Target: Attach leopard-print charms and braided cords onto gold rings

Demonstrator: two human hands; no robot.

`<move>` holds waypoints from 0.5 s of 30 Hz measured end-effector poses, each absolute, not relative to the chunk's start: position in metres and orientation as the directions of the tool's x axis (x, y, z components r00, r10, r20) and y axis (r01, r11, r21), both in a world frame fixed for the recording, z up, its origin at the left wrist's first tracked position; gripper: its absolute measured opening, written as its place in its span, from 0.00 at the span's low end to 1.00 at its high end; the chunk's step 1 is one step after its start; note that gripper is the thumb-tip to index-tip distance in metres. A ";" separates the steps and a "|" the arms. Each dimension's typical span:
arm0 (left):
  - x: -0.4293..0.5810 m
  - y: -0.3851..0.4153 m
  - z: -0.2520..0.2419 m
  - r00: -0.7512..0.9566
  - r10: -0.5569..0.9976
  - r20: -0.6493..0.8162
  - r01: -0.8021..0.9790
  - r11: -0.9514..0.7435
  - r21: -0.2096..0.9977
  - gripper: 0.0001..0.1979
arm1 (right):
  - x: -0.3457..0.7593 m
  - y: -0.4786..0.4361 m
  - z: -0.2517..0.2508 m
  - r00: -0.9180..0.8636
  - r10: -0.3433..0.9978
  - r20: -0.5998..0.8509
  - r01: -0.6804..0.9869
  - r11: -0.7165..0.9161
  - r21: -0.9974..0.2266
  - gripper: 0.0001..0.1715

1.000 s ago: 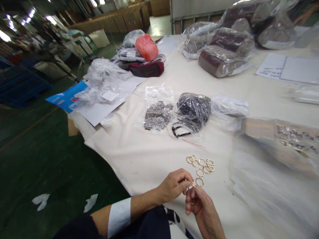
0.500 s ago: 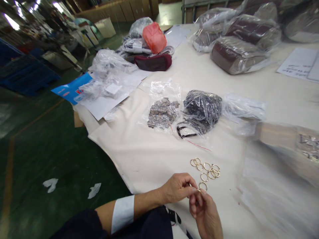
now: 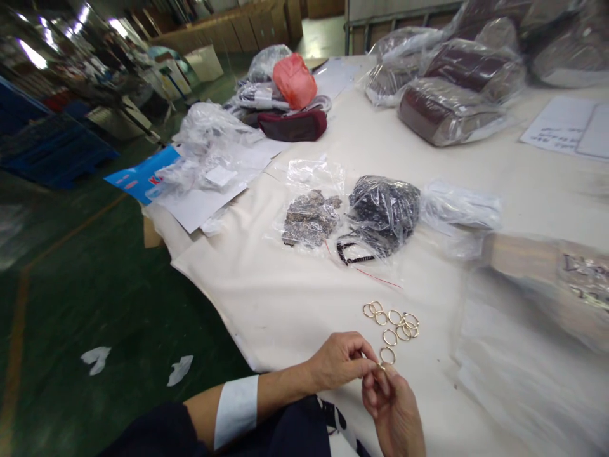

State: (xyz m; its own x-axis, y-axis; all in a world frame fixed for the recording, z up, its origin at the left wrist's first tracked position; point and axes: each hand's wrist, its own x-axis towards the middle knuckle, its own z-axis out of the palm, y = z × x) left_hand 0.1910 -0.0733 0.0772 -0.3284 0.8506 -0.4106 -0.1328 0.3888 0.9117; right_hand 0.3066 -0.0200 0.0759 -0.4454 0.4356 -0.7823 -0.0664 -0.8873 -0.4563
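My left hand [image 3: 340, 360] and my right hand [image 3: 392, 409] meet at the near edge of a white cloth-covered table [image 3: 295, 298]. Both pinch one small gold ring [image 3: 380, 366] between their fingertips. Just beyond the hands, several loose gold rings [image 3: 392, 320] lie on the cloth. My left forearm shows a white cuff and a dark sleeve.
Past the rings lie a clear bag of grey metal parts [image 3: 311, 216], a bag of black parts [image 3: 383, 209] and empty plastic bags [image 3: 459, 206]. Wrapped maroon bags [image 3: 447, 108], a red pouch [image 3: 295, 79] and papers [image 3: 566, 127] sit farther back. Green floor [image 3: 71, 304] is to the left.
The view has shifted slightly. My hands stay together at the table edge, still working the same ring between the fingertips.
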 end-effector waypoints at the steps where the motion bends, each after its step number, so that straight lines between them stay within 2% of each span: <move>1: 0.192 -0.073 0.078 -0.327 0.852 -0.409 -0.133 0.387 0.912 0.07 | 0.307 -0.021 0.076 -0.439 0.442 -0.782 -0.057 -0.883 -0.467 0.27; 5: 0.194 -0.074 0.076 -0.320 0.851 -0.417 -0.140 0.393 0.909 0.06 | 0.309 -0.023 0.068 -0.424 0.484 -0.765 -0.039 -0.854 -0.519 0.26; 8: 0.186 -0.072 0.070 -0.339 0.853 -0.397 -0.084 0.393 0.916 0.07 | 0.310 -0.020 0.056 -0.442 0.489 -0.752 0.051 -0.823 -0.565 0.27; 10: 0.171 -0.065 0.063 -0.440 0.848 -0.296 0.128 0.385 0.914 0.07 | 0.310 -0.015 0.050 -0.459 0.494 -0.739 0.176 -0.764 -0.620 0.27; 12: 0.148 -0.054 0.057 -0.539 0.830 -0.141 0.378 0.388 0.841 0.06 | 0.308 -0.008 0.049 -0.476 0.535 -0.698 0.299 -0.648 -0.701 0.28; 15: 0.107 -0.027 0.049 -0.589 0.808 0.003 0.546 0.395 0.739 0.08 | 0.305 0.000 0.056 -0.514 0.630 -0.582 0.412 -0.413 -0.812 0.30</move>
State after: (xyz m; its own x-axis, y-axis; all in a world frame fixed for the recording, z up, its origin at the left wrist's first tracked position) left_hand 0.1067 -0.0274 0.0490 -0.5894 0.8078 0.0034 0.5459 0.3952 0.7388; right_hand 0.3047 0.0002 0.0564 -0.5143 0.6300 -0.5818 0.4121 -0.4134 -0.8119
